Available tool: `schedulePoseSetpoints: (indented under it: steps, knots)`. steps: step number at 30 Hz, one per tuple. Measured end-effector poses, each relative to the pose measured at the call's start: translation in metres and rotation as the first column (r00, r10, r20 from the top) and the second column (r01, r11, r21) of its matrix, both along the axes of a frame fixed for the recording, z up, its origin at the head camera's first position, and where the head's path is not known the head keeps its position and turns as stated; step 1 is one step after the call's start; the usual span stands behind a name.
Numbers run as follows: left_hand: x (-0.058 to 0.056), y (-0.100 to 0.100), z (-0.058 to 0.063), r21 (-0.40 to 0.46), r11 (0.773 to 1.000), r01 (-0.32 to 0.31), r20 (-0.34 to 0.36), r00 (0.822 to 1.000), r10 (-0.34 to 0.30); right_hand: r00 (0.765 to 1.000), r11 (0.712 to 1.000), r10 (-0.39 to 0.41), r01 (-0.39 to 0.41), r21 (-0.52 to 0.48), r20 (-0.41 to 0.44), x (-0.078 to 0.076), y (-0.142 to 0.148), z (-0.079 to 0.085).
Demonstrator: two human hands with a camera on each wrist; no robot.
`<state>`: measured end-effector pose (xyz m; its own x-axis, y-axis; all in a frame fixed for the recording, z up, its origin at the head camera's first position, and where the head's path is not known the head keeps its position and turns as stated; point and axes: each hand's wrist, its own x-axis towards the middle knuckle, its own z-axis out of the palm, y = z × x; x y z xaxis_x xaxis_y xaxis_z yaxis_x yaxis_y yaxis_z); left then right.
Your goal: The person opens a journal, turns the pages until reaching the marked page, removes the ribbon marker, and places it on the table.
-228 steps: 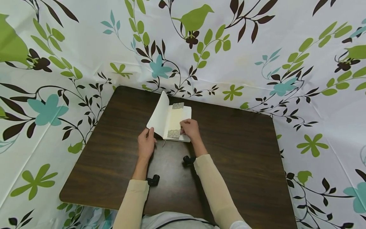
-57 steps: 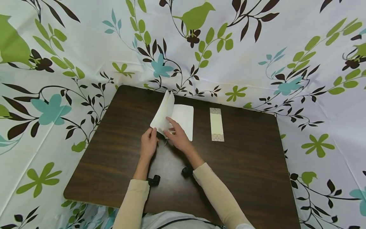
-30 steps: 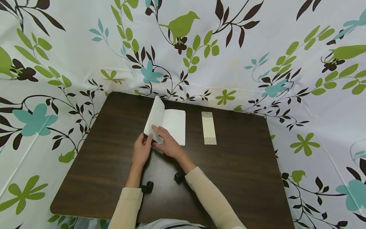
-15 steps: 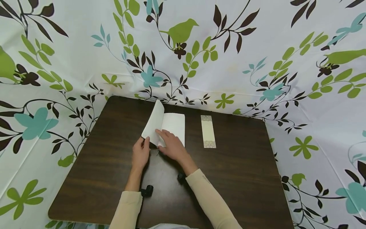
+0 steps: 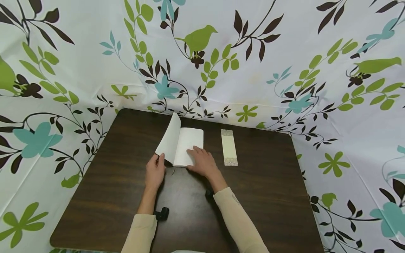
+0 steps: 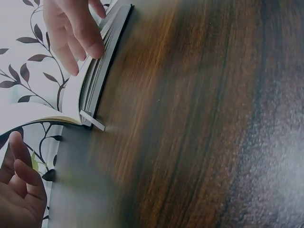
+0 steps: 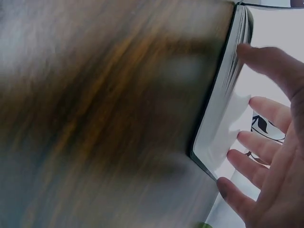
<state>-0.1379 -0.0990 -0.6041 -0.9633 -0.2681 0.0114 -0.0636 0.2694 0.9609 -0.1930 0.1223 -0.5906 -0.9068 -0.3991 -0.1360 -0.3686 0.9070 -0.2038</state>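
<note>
An open notebook (image 5: 191,142) with white pages and a dark cover lies on the table, its left side raised at a slant. My left hand (image 5: 155,172) holds the lower left corner of that raised side, thumb in front and fingers behind. My right hand (image 5: 205,162) touches the lower part of the right page with spread fingers; in the right wrist view its thumb (image 7: 266,59) is at the page edges. A thin ribbon (image 6: 92,120) sticks out at the bottom of the spine. To the right lies a cream bookmark (image 5: 229,147) with grey patterned ends.
The dark wood-grain table (image 5: 269,196) runs back to a white cloth wall (image 5: 253,80) printed with leaves, flowers and birds. A black wrist camera (image 5: 162,213) is strapped on the left forearm, another (image 5: 209,193) on the right.
The bookmark, at first on the right page under my right hand, now lies on the table to the right. My right hand has slid from the left page across to the right page.
</note>
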Motion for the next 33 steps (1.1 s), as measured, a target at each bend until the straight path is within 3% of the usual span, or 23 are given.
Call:
schedulePoseSetpoints:
  steps: [11, 16, 22, 29, 33]
  knots:
    - [0.003, -0.001, -0.003, 0.008, 1.000, 0.000, -0.015, 1.000, 0.000, 0.999, 0.999, 0.041, -0.041, 0.002, 0.019, 0.005, 0.003, 0.005]
    - [0.001, -0.002, -0.001, 0.004, 1.000, -0.003, -0.026, 1.000, 0.004, 0.994, 0.996, 0.090, -0.088, 0.030, -0.065, 0.008, 0.005, 0.001]
    - [-0.004, -0.002, 0.002, -0.012, 0.999, -0.031, -0.050, 0.998, 0.030, 0.968, 0.993, 0.114, -0.117, -0.003, -0.224, 0.009, 0.008, -0.003]
    - [0.001, -0.003, 0.005, -0.001, 1.000, 0.004, -0.027, 1.000, -0.004, 0.947, 0.995, -0.040, 0.010, -0.095, -0.320, 0.010, 0.015, -0.010]
    - [0.006, -0.003, 0.003, -0.015, 1.000, 0.011, -0.012, 1.000, -0.011, 0.936, 0.969, -0.173, 0.105, -0.225, -0.306, 0.015, 0.015, -0.015]
